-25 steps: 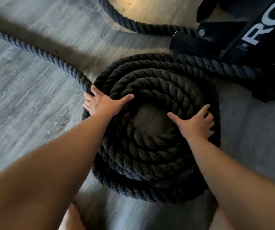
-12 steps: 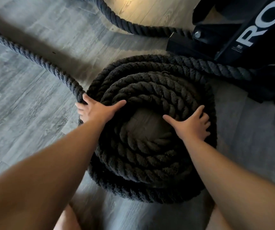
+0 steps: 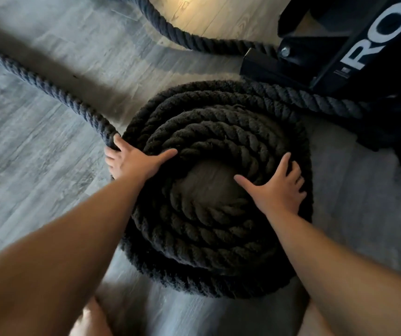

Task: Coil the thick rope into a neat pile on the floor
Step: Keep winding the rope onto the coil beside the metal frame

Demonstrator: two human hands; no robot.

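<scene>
The thick dark rope [image 3: 219, 132] lies coiled in several stacked rings on the grey wood floor, with bare floor showing in its centre. My left hand [image 3: 134, 161] rests on the coil's left edge, thumb across the top rings and fingers curled over the outer ring where a loose strand [image 3: 37, 81] joins. My right hand [image 3: 277, 187] lies flat on the right side of the coil, fingers spread over the top rings and thumb pointing at the centre hole.
The loose strand runs off to the upper left. Another length of rope [image 3: 182, 37] curves along the top toward a black metal rack [image 3: 340, 44] with white letters at the upper right. That rack stands close behind the coil. My knees show at the bottom edge.
Both hands have stayed on the coil in the same places. The whole scene has drifted slightly left and down in view; the grip looks unchanged.
</scene>
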